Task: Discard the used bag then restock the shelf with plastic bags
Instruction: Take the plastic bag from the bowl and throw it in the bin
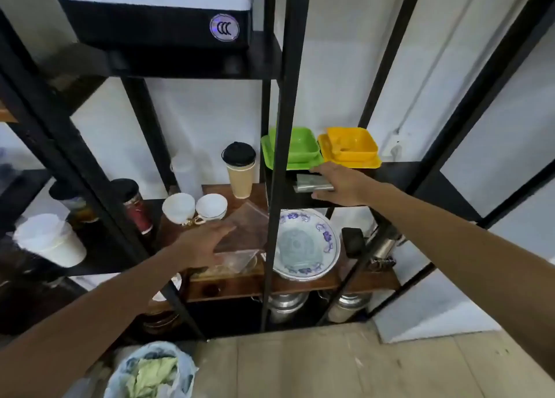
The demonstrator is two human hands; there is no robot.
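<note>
Right hand (339,184) sits flat and unclenched on the folded plastic bags (312,183), probably squaring them on the black shelf (399,172); left hand (207,241), fingers spread, presses a clear bag (243,232)

1 head-worn view looks forward and down, close to a black shelf rack (274,163).

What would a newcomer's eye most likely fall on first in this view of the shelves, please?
Probably the bright green trays and yellow trays on the right-hand shelf, with the right hand resting on a folded stack of plastic bags just before them. Lower left, the left hand touches a clear bag beside a blue-patterned bowl.
</note>
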